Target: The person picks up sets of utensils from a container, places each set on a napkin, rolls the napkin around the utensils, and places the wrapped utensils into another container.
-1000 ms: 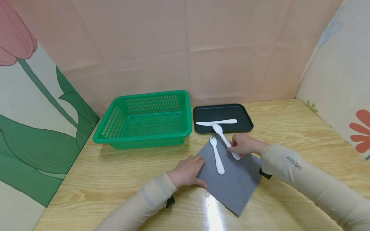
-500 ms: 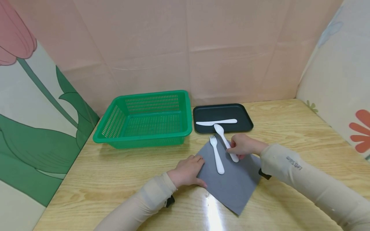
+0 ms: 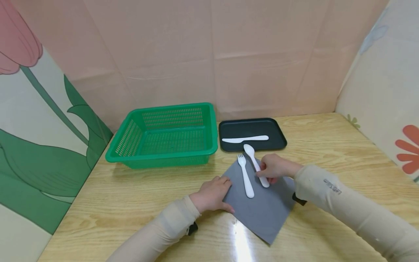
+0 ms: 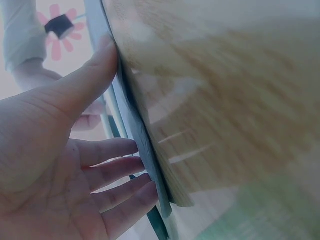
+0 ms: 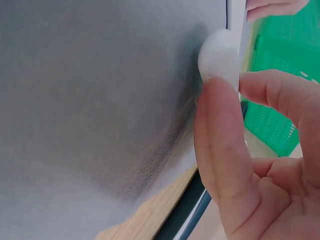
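1. While the right hand pinches a long white plastic spoon over the far half of a square grey papery napkin, a slacker grip could skew it.
2. Left hand rests relaxed on the napkin's left edge; lift that, I'd bet it slips.

I see the right hand pinch a white rounded piece – a grey sheet fills most of the left side, a strip of wooden tabletop shows below, and beyond the fingers I get a green slotted basket – with part of another hand above it
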A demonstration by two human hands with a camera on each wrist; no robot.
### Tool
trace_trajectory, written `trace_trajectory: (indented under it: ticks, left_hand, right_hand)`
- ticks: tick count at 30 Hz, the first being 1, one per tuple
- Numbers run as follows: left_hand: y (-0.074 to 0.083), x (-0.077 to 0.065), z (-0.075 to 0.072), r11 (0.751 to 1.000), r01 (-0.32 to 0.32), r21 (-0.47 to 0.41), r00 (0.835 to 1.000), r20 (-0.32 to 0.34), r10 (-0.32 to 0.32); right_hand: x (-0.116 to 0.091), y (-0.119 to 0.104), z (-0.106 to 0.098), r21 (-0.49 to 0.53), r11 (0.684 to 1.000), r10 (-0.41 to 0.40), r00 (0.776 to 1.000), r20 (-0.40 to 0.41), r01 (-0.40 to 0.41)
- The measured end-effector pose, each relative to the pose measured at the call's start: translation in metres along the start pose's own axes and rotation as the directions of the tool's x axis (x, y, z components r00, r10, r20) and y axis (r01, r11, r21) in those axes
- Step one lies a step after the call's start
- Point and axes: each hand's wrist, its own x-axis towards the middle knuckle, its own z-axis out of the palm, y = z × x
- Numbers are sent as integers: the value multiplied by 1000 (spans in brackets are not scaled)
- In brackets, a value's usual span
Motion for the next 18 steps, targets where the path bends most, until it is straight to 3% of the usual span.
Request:
trace_trajectory:
  ticks: [18]
  left_hand:
    - [0,1,0,1000,9,-13,1000,17,-9]
  right_hand:
    - [1,-4,5,45,999,20,999,36,-21]
